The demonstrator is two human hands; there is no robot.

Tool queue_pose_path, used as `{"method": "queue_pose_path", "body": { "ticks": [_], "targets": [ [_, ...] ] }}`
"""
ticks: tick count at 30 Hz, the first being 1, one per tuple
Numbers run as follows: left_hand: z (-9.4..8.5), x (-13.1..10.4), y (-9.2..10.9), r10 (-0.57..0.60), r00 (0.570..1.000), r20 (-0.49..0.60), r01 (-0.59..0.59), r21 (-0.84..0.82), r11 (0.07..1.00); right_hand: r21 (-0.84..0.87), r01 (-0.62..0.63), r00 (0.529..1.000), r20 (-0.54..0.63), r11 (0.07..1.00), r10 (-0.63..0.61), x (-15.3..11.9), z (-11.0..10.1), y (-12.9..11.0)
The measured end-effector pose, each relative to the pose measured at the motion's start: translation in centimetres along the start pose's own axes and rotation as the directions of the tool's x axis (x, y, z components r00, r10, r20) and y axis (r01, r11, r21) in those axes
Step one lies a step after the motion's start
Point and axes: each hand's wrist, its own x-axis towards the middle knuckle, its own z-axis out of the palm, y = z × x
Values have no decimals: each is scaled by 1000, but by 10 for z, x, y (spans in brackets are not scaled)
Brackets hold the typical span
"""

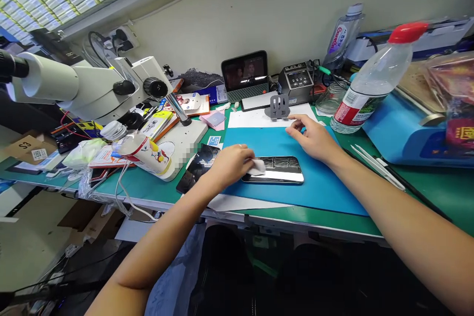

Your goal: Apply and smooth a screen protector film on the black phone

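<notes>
On the blue mat (326, 192) lies a black phone (283, 170) with a glossy, reflecting screen. My left hand (234, 163) pinches a white wipe (258, 167) against the phone's left end. Raised above the mat's back right part, my right hand (311, 138) has its fingers bent and apart, with nothing seen between them. Just beyond its fingertips stands a grey phone stand (278, 106) on white paper (244, 119). Another dark phone (196, 170) rests left of the mat, partly behind my left hand.
A microscope (96, 86) and a tilted bottle (148, 155) occupy the left side. A red-capped bottle (374, 86), tweezers (377, 165) and a blue machine (411, 133) are at the right. Behind the mat stand a small screen (245, 74) and a grey control box (296, 84).
</notes>
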Motion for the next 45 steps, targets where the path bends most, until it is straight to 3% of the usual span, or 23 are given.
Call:
{"method": "queue_pose_path", "body": {
  "ticks": [6,8,12,16,19,26,29,37,42,45],
  "targets": [
    [20,49,15,18,1000,13,-17,-88,996,-18,-13,999,-35,1000,13,-1,-2,1],
    [18,48,11,29,999,20,-27,-106,994,-21,-33,999,-38,999,32,-2,-4,2],
    [5,23,-15,16,999,34,-12,-123,992,-23,-51,998,-22,998,51,-5,-5,0],
    [-5,11,-35,-60,996,73,72,-184,980,-16,-44,999,7,999,44,-3,-3,-2],
    [1,21,-28,-37,993,108,62,-246,967,-24,-36,999,20,999,37,-2,-1,-2],
    [21,60,12,47,988,147,-1,-300,954,-27,-40,999,11,999,40,-5,-2,-1],
    [14,55,3,36,983,178,19,-301,954,-23,-27,1000,5,999,27,-7,-4,0],
    [-20,24,-43,-56,956,289,129,-238,963,-35,7,1000,22,999,-7,-8,-3,0],
    [-21,29,-41,-68,941,333,162,-265,950,-45,16,999,48,999,-14,-5,-1,2],
    [-13,37,-31,-9,950,313,107,-298,948,-65,51,995,94,997,-45,-4,-1,2]
  ]
}}
